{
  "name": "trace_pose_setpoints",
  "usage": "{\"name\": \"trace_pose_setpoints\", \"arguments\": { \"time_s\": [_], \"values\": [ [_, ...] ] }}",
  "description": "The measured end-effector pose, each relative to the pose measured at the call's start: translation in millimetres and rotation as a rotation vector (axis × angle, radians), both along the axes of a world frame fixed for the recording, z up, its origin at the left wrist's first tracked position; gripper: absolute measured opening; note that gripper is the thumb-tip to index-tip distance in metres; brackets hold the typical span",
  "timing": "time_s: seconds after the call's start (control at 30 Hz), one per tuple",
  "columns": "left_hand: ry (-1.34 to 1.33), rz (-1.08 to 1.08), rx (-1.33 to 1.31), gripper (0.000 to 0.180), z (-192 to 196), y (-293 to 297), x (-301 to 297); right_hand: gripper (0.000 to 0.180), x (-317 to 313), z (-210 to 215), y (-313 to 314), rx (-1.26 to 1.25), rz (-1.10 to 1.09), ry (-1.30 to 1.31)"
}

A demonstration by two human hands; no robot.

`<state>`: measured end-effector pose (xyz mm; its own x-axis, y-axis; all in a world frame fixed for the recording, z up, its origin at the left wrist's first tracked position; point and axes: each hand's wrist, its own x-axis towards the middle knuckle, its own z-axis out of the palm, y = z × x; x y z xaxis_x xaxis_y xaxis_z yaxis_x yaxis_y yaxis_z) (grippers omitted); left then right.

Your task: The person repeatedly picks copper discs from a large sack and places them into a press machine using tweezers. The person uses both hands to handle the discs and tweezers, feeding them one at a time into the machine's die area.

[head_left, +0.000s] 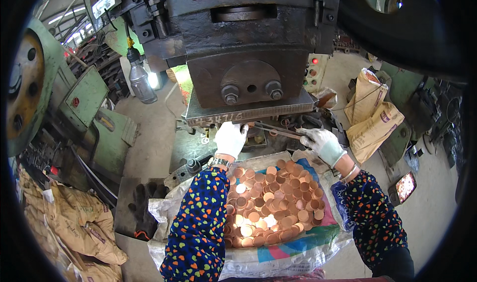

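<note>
Before us, above the fingers of both hands, looms a dark stamping press, its bolted block carrying a thick steel plate just over our fingertips. We see brown paper sacks well to the right of our fingers. Nearer to us, below the fingers, an opened white sack is spread out, bearing a broad heap of copper-coloured discs that lies between our forearms. Both our hands wear pale gloves. Our left hand has its fingers bent at the plate's front edge; we cannot tell whether they hold anything. Our right hand has its fingers closed around slim metal tongs, which reach leftward from them, beneath the plate, toward the left fingers.
</note>
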<state>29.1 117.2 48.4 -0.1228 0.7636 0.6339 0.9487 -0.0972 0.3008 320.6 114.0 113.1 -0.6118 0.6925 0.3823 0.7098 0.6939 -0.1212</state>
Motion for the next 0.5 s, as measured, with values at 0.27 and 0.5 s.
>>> {"name": "trace_pose_setpoints", "arguments": {
  "time_s": [0.27,0.5],
  "values": [
    [-0.180,-0.213,-0.104,0.025,-1,-68,-15,0.029,-12,-2,-24,0.039,-0.089,-0.119],
    [0.014,-0.361,-0.452,0.030,-16,-147,-10,0.028,-14,-6,-20,0.053,-0.084,-0.083]
  ]
}}
